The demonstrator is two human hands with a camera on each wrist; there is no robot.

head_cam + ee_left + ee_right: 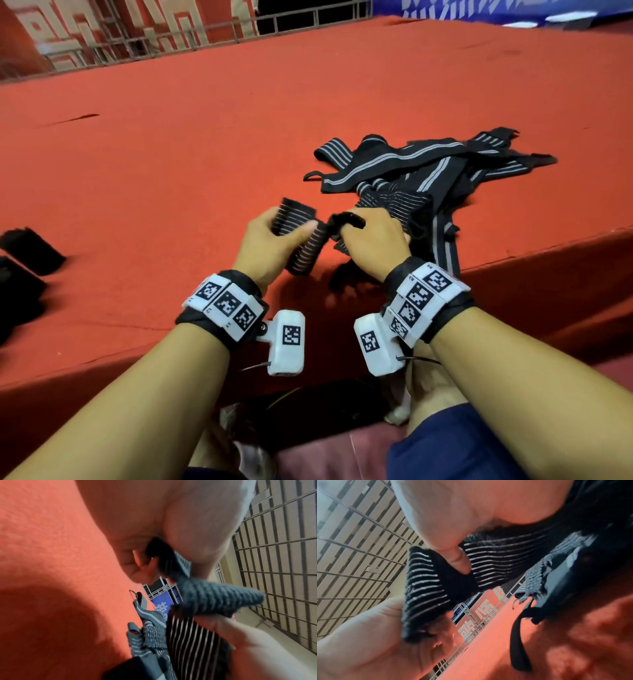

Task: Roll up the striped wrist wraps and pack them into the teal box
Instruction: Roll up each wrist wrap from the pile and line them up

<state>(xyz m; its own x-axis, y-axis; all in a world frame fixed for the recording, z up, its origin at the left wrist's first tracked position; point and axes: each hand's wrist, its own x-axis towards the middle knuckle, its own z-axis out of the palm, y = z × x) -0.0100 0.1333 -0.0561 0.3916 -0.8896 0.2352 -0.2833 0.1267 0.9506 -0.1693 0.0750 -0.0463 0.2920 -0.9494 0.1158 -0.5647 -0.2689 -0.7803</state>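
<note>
Two bare hands work over a red carpeted platform (171,154). The left hand (270,240) has its fingers and thumb curled around a black wrist wrap (303,245) with thin pale stripes, holding it just above the carpet. The right hand (373,240), just right of the left hand, pinches the same wrap's fuzzy black end (346,219) between curled fingers. A loose pile of unrolled striped wraps (428,171) lies on the carpet just beyond the right hand, touching its far side. Two dark blurred objects (30,250) sit on the carpet well to the left of the left hand; what they are cannot be told.
</note>
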